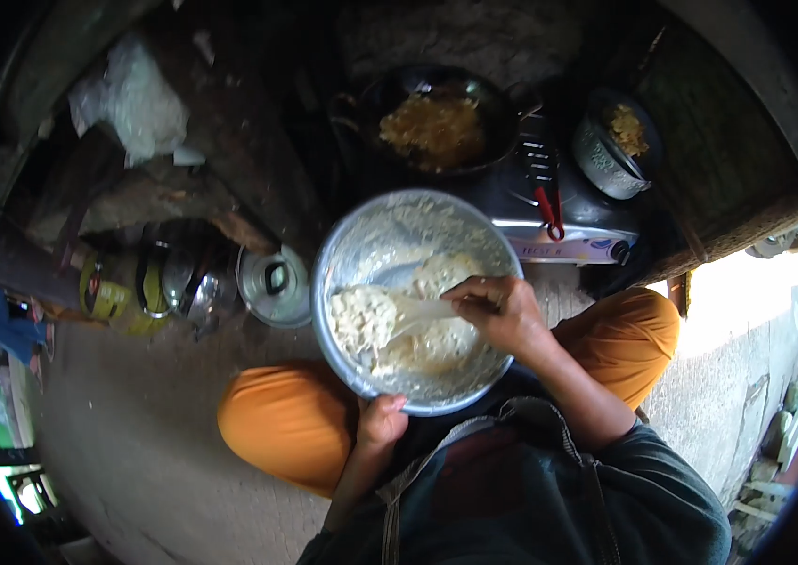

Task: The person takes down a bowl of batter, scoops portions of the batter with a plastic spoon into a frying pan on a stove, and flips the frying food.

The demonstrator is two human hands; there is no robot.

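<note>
A large metal bowl [325, 344] is held over my lap, with pale, lumpy batter [432, 353] smeared on its floor and walls. My left hand [382, 421] is closed on the bowl's near rim, thumb on top. Inside the bowl, my right hand [501, 311] grips the handle of a translucent serving spoon [410, 313]. The spoon's head points left and carries a heaped lump of batter [361, 318]. Part of the spoon's head is hidden under that lump.
Beyond the bowl, a wok [375, 155] with frying food in oil sits on a gas stove [573, 247]. A red-handled slotted spatula [547, 202] lies on the stove. A pot [606, 169] holding fried pieces stands right. Left are a lidded container [272, 292] and a plastic bag [140, 104].
</note>
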